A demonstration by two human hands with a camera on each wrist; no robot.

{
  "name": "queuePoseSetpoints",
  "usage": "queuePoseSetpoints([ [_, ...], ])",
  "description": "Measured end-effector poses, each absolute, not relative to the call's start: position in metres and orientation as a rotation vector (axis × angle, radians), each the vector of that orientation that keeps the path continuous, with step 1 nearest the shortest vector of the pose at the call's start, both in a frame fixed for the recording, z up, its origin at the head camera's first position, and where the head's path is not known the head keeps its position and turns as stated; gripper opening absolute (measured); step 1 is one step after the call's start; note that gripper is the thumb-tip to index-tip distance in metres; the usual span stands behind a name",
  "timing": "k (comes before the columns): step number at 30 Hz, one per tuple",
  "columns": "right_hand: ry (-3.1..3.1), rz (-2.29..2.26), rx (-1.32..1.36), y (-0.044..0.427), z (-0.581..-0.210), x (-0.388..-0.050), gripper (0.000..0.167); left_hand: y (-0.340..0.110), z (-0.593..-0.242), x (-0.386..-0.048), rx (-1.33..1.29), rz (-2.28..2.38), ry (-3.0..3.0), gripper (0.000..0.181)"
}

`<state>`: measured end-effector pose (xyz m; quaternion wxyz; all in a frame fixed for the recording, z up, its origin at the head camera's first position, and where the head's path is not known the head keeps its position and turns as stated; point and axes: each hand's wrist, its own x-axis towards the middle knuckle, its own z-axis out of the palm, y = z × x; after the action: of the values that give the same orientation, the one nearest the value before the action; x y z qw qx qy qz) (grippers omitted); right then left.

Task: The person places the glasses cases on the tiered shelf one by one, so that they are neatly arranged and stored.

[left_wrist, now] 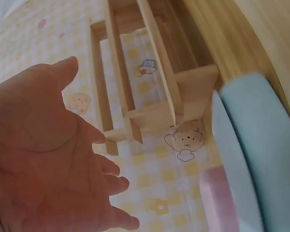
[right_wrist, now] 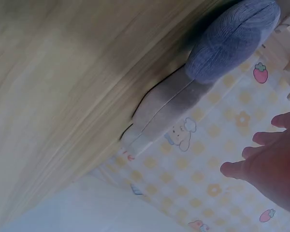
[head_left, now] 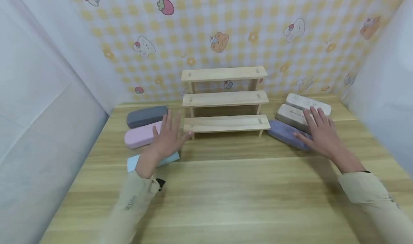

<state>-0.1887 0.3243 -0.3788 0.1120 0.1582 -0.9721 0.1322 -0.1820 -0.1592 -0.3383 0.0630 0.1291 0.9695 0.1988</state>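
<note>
My left hand (head_left: 166,140), fingers spread and straight, hovers over the left-hand cases and holds nothing. Beneath or beside it lie a dark grey glasses case (head_left: 146,116), a pink glasses case (head_left: 138,137) and a light blue case (left_wrist: 263,145), partly covered by the hand and wrist in the head view. On the other side, my right hand (head_left: 324,134) is also spread with nothing in its grasp. It hangs above a purple-blue glasses case (head_left: 284,131) and a greyish-beige glasses case (head_left: 290,115), hiding parts of both. A white glasses case (head_left: 304,102) lies behind them.
Between the hands stands a three-step wooden rack (head_left: 226,123) near the back edge of the wooden table (head_left: 232,194). Behind it hangs a yellow checked cloth (head_left: 180,32). White curtains flank the table at left (head_left: 42,93) and right (head_left: 387,75).
</note>
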Motion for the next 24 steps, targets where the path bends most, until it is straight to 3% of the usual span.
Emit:
queuePoseSetpoints([
  [12, -2.850, 0.495, 0.454, 0.355, -0.375, -0.198, 0.079, -0.121, -0.353, -0.191, 0.391, 0.618, 2.881, 0.082],
  [24, -2.870, 0.697, 0.366, 0.379, -0.373, -0.233, 0.070, -0.102, -0.373, -0.193, 0.408, 0.560, 2.873, 0.081],
])
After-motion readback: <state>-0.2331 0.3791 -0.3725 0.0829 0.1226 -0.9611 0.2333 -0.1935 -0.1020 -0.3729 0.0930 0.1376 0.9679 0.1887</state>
